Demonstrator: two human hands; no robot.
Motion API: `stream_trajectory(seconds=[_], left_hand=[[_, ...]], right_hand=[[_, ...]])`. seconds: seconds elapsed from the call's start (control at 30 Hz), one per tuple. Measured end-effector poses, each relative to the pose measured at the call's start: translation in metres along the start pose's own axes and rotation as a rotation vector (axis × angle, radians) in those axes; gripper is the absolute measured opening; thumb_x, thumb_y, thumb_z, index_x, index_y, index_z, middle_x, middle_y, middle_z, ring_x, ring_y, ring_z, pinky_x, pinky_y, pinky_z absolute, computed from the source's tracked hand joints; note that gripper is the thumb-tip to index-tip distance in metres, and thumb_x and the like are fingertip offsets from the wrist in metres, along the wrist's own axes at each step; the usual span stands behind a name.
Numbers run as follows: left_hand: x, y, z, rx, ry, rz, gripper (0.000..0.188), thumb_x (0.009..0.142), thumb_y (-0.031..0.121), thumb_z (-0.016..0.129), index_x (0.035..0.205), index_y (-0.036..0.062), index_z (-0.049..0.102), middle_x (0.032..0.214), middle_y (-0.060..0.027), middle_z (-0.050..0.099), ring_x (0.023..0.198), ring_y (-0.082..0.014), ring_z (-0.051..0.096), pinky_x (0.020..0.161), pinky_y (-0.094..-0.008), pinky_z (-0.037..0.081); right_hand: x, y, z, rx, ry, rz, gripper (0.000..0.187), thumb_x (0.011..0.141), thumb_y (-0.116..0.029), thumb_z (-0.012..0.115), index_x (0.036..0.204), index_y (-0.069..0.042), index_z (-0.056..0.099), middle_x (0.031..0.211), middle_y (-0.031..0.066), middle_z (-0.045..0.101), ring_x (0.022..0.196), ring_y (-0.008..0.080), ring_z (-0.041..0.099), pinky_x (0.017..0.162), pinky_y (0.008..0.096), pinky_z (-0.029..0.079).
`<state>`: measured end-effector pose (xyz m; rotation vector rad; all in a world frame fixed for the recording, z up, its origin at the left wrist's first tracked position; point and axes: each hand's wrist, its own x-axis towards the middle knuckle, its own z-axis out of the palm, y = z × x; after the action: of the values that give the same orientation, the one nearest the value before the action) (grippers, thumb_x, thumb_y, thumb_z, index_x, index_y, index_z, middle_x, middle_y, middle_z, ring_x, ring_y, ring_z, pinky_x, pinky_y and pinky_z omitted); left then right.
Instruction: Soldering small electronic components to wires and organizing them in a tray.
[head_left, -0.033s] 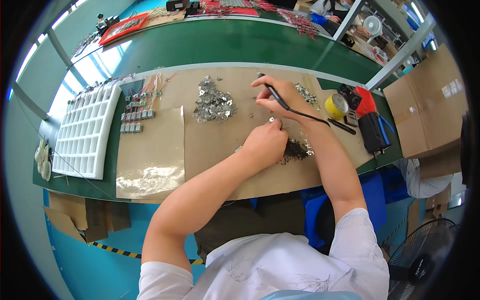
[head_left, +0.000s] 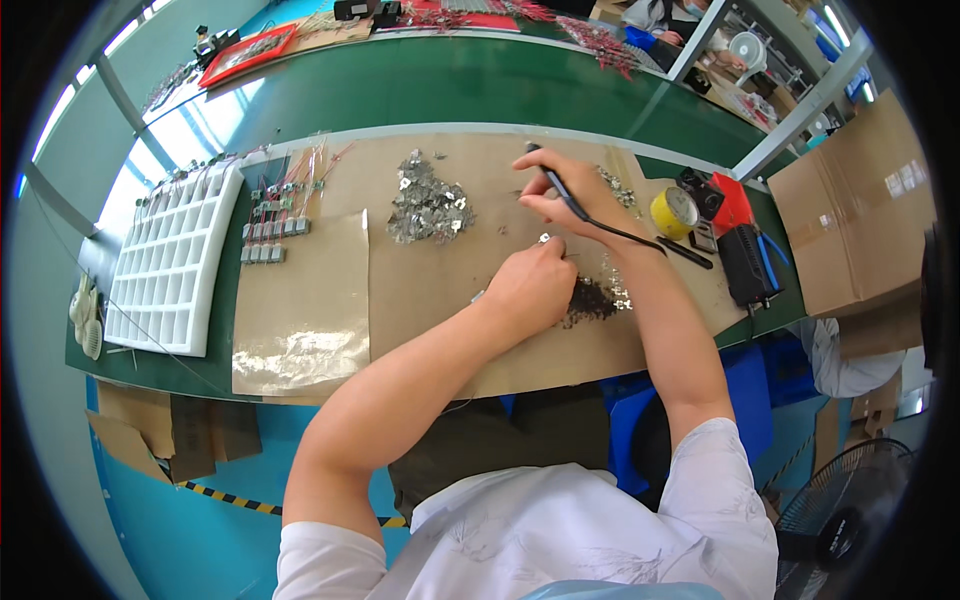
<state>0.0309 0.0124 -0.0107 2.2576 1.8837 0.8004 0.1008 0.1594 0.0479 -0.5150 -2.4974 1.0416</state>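
"Just above the lap, what comes first?"

"White shirt [head_left: 540, 530], then brown sheeting [head_left: 420, 345] over the bench. A heap of dark bits [head_left: 592, 302] lies on it, just right of the left hand [head_left: 537, 288]."

"What's that hand doing?"

"Its fingers are drawn together, with a small shiny piece [head_left: 544, 239] at their tips (how firmly it's pinched, I can't tell)."

"And beyond?"

"Off to the right sits a black box [head_left: 748, 266], with a yellow tin [head_left: 674, 213] a bit farther out. Left of the tin, the right hand [head_left: 572, 195] has thumb and fingers around a slim black tool [head_left: 560, 188], pen-shaped and tilted, its cord [head_left: 625, 236] trailing back over the wrist."

"Left of that?"

"A loose heap of silvery metal pieces [head_left: 428, 207], well apart from the right hand, then grey blocks [head_left: 275, 231] with red wires."

"Farthest off?"

"A green surface [head_left: 450, 85], a red-rimmed tray [head_left: 225, 73] behind it, and, upper right, another person [head_left: 650, 14]."
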Motion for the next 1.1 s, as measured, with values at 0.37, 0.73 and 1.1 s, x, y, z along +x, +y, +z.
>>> stream_trajectory(seconds=[0.37,0.73,1.1], left_hand=[[0.005,-0.009,-0.02,-0.137,0.416,-0.149,0.015,0.089,0.018,0.074,0.092,0.0039,0.078,0.089,-0.0129,0.071,0.08,-0.0322,0.071,0.074,-0.0425,0.057],[0.013,-0.025,-0.03,-0.412,0.375,-0.276,0.014,0.091,0.013,0.074,0.098,0.0017,0.079,0.089,-0.0157,0.075,0.076,-0.0283,0.073,0.072,-0.0373,0.058],[0.011,-0.025,-0.039,-0.369,0.269,-0.235,0.014,0.09,0.01,0.074,0.097,-0.0022,0.073,0.089,-0.0134,0.074,0.079,-0.0212,0.071,0.076,-0.0348,0.056]], right_hand=[[-0.067,0.039,-0.007,0.154,0.38,-0.063,0.04,0.087,0.005,0.076,0.124,-0.006,0.066,0.092,0.0063,0.073,0.084,0.0128,0.073,0.075,0.0273,0.062],[-0.073,0.029,0.007,0.155,0.369,-0.287,0.042,0.083,0.005,0.079,0.122,-0.007,0.067,0.089,0.0061,0.073,0.082,0.0147,0.073,0.075,0.0284,0.06],[-0.079,0.02,0.003,0.389,0.217,-0.052,0.045,0.086,0.008,0.076,0.127,-0.007,0.064,0.099,0.0026,0.069,0.092,0.0104,0.07,0.088,0.0264,0.058]])
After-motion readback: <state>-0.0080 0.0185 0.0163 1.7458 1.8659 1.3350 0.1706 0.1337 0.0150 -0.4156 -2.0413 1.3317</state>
